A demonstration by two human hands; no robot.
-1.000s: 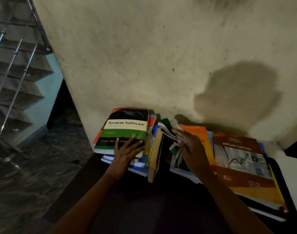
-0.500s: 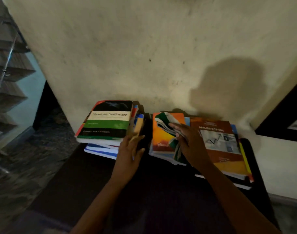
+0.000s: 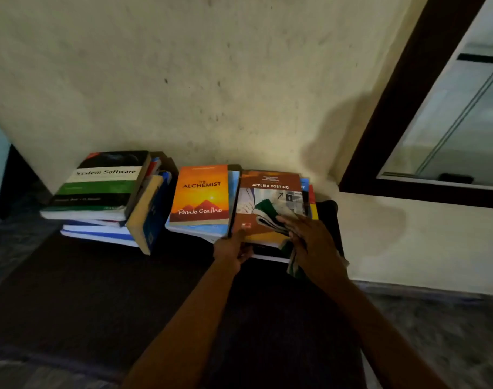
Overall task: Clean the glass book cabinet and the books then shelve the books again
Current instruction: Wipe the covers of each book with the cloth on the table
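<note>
On the dark table by the wall, the left hand is pinching the near corner of the Applied Costing book atop its stack, likely steadying it, while the right hand is gripping a folded cloth against the cover, apparently for wiping.

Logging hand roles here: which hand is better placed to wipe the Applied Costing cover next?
Right, likely: the right hand holds the cloth on the Applied Costing book, while the left hand grips its near edge.
</note>
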